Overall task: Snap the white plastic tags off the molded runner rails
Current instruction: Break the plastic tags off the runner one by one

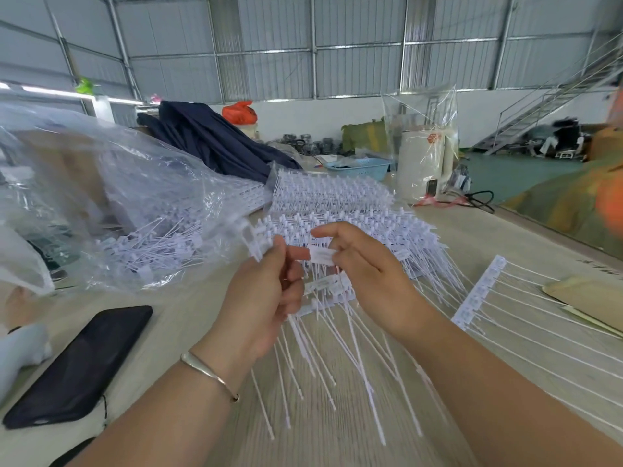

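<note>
My left hand (266, 294) grips a bunch of white tags still on their runner rail (323, 298), their long thin tails hanging down toward me over the table. My right hand (362, 264) pinches one white tag (322, 256) between thumb and fingers, just right of my left thumb. Behind my hands lies a big pile of molded rails with tags (333, 197). One more rail with tags (478, 291) lies flat at the right.
A clear plastic bag (111, 203) with loose tags sits at the left. A black phone (81, 365) lies at the near left on the wooden table (337, 443). A white appliance (423, 163) and blue basket (362, 168) stand behind. A person in orange is at the right edge.
</note>
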`<state>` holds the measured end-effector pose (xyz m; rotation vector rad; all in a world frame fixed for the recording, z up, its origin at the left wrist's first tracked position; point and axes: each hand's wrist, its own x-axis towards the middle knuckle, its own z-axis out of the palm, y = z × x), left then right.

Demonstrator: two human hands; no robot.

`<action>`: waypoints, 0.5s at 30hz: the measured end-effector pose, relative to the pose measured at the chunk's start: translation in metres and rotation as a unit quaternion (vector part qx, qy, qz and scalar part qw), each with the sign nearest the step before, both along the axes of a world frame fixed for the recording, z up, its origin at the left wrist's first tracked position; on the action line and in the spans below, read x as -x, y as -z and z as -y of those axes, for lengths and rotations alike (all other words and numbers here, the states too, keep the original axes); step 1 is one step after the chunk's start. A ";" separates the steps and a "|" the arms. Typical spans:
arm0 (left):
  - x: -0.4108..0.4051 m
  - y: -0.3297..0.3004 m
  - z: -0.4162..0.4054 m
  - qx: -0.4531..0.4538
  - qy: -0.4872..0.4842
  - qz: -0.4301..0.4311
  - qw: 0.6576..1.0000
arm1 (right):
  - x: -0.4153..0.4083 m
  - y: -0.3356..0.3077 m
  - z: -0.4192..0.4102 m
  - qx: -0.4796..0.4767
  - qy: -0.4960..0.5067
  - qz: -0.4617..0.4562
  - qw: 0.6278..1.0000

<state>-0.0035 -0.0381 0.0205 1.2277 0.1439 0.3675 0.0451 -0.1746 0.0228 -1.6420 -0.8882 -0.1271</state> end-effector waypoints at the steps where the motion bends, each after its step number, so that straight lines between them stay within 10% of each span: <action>1: 0.001 -0.001 0.001 -0.016 0.012 0.001 1.000 | -0.002 0.000 0.000 0.004 0.003 0.004 1.000; 15: 0.001 0.004 -0.006 -0.270 -0.095 0.093 0.954 | -0.011 -0.004 0.012 0.104 0.004 -0.002 0.995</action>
